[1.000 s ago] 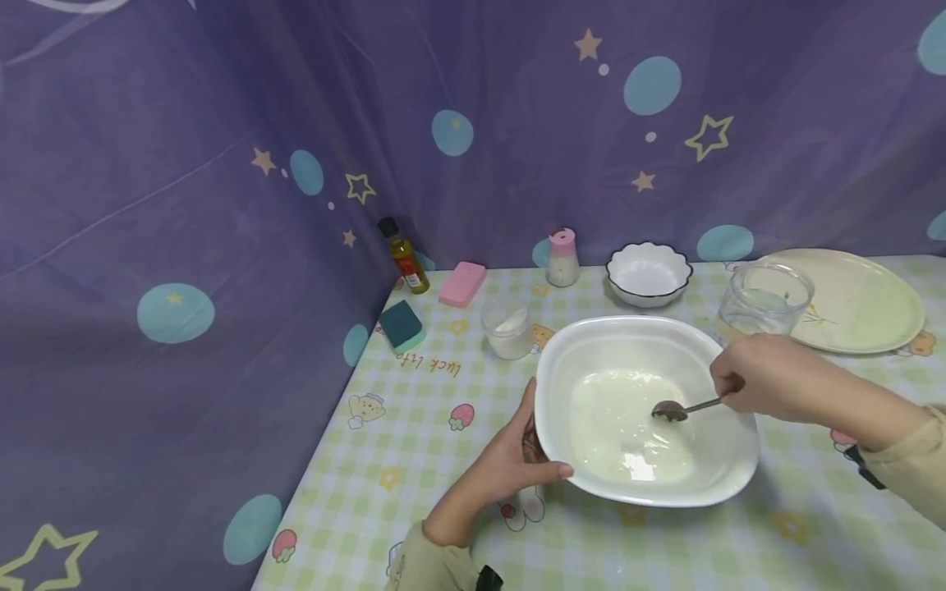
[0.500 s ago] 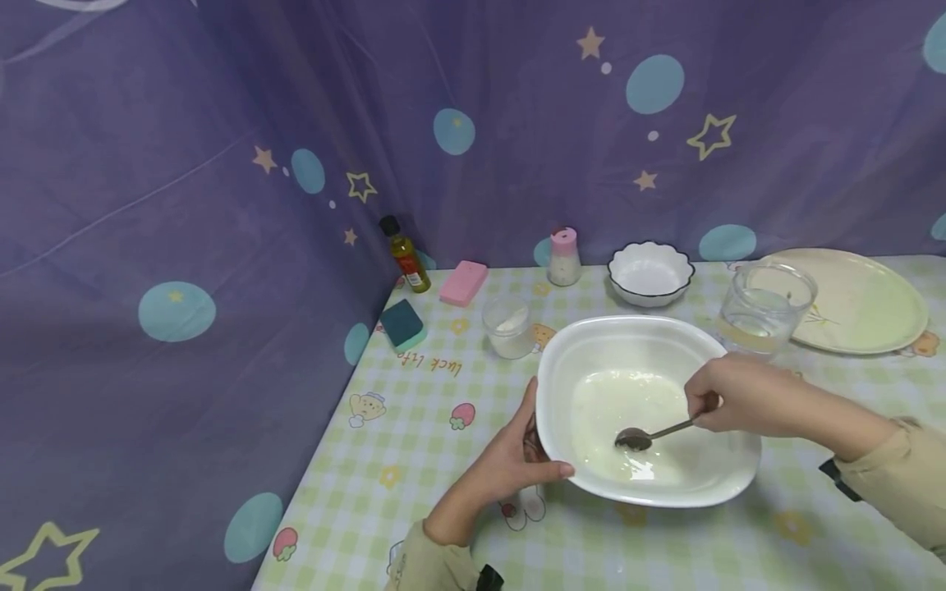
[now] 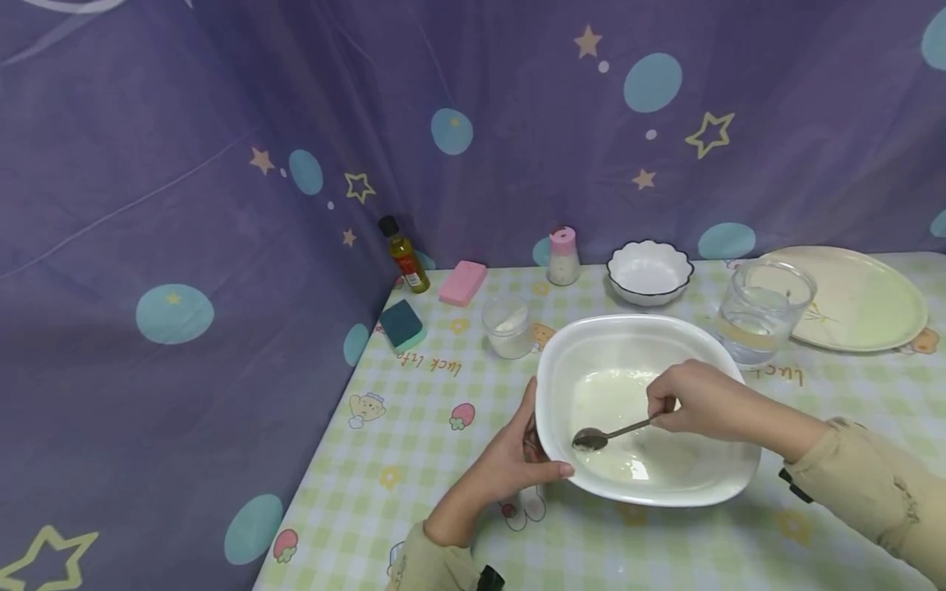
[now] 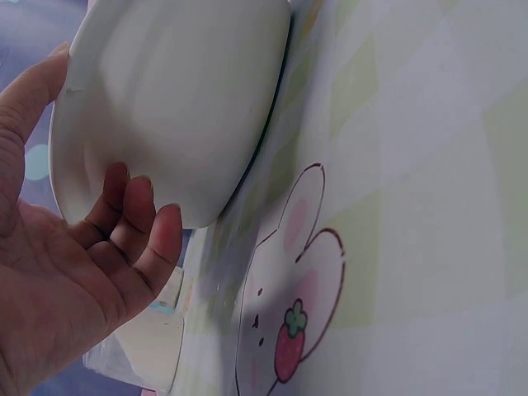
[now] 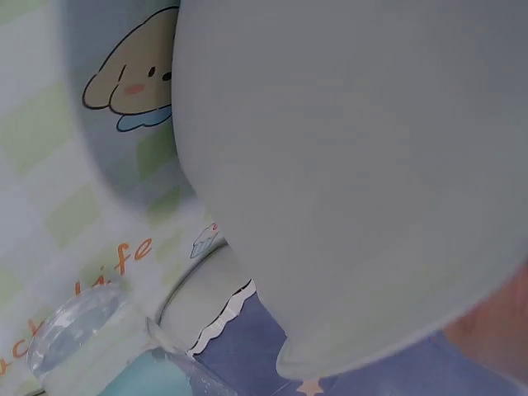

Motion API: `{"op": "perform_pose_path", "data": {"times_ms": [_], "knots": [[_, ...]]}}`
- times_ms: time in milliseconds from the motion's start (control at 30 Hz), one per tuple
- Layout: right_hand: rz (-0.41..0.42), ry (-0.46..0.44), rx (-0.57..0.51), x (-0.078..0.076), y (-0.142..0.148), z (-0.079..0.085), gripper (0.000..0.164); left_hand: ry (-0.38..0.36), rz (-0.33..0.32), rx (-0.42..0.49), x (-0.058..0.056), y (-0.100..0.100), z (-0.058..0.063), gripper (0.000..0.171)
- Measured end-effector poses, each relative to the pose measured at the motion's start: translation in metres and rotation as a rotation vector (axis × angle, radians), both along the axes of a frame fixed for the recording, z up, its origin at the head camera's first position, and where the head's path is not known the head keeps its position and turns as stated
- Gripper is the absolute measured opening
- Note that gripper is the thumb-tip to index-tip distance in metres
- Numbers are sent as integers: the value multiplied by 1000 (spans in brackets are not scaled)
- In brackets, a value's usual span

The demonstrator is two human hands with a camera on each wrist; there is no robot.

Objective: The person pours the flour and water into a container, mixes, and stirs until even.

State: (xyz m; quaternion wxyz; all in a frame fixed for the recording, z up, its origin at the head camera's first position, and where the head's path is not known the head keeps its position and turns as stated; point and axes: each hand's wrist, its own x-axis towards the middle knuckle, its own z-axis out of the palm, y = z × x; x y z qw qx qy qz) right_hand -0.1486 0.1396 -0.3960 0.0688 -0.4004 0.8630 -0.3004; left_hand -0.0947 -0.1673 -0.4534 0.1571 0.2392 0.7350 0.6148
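A white basin (image 3: 628,338) with rounded corners holds a shallow, pale, glossy mixture (image 3: 609,394). At its left end my left hand (image 3: 510,460) grips the rim. The left wrist view has that thumb over the edge and curled fingers (image 4: 136,219) against the outer wall. My right hand (image 3: 702,400), over the basin's right half, pinches the handle of a metal spoon (image 3: 591,440). The spoon's bowl sits low in the left part of the mixture. In the right wrist view, the basin's outer wall (image 5: 346,165) hides the spoon and most of the hand.
Behind the basin stand a cup of white powder (image 3: 508,332), a pink-topped shaker (image 3: 563,258), a scalloped bowl (image 3: 649,271), a clear water container (image 3: 761,320) and an oval plate (image 3: 872,300). Farther left are an oil bottle (image 3: 406,263), a pink block (image 3: 462,283) and a sponge (image 3: 402,326).
The right hand has swept the spoon leftward and slightly toward the near side through the mixture, from the basin's right half to its left. The left hand and basin keep their place.
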Motion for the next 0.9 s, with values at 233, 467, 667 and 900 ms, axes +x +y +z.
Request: {"op": "perform_pose_path", "data": {"times_ms": [233,467,667,900], "knots": [[-64,11,14,-6,-3,-1,25,-29,-1,-1,1,0,1,115],[-164,73,64,-11,-2,-1,22,-16,-6,23,0,1,0,114],[-228,146,96,-16,3,2,25,-31,-6,39,0,1,-1,114],[-268,173,172,-19,20,8,32,-40,-13,34,0,0,-1,114]]}}
